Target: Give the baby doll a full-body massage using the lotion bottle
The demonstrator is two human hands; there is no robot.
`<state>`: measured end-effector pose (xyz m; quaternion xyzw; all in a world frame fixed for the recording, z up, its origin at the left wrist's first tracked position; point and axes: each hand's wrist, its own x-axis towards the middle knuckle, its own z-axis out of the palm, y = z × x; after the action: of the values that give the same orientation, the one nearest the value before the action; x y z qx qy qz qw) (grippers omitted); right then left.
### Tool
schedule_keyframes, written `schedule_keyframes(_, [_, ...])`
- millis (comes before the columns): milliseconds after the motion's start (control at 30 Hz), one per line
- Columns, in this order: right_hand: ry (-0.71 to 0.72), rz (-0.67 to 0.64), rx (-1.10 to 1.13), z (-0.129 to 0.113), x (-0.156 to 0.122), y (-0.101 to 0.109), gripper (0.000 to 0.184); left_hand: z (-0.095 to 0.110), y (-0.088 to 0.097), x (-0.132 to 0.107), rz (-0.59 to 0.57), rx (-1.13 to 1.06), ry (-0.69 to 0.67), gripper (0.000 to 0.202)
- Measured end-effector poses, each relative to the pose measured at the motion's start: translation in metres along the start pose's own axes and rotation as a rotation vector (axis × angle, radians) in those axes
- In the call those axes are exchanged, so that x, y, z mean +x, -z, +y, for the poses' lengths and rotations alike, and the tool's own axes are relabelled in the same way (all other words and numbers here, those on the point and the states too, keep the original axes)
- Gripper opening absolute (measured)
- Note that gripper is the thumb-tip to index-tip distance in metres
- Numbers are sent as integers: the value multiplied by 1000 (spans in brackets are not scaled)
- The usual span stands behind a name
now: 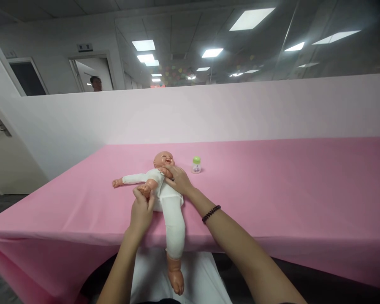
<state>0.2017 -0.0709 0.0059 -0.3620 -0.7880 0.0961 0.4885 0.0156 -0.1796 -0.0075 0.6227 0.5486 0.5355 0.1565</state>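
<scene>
A baby doll (171,202) in a white cloth suit lies on its back, head away from me. My left hand (141,211) is closed around one of its feet (147,185), and that leg is bent up towards the belly. Over the doll's chest, my right hand (180,181) grips the doll's hand (166,172), with that arm folded across. The doll's other arm (134,179) stretches out to the left. Its straight leg (175,228) hangs past the near table edge, the bare foot above my lap.
A small jar with a green lid (196,165) stands to the right of the doll's head. A pink cloth (272,190) covers the table. Behind it rises a white partition (240,109) topped with glass. A door (6,147) is at the left; a person (96,84) is beyond the glass.
</scene>
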Motion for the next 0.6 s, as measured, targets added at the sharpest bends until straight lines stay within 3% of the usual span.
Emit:
schedule_keyframes(67, [-57,150,182,1,4,1,43,-3,8,-3,69,-46,7,29])
schedule_keyframes(233, [-239,747,596,13,21,16,39,-9,45,-17,355,-274,28,34])
schedule_keyframes(367, [-641,1072,745,36,24,30,39,-13,71,-44,458,-581,116,35])
schedule_keyframes(467, [-901,1177,775,57,17,30,34,-25,75,-76,487,-591,218,36])
schedule_keyframes(600, [-1074,1168,786,77,9,25,29,-50,59,-122,439,-517,378,45])
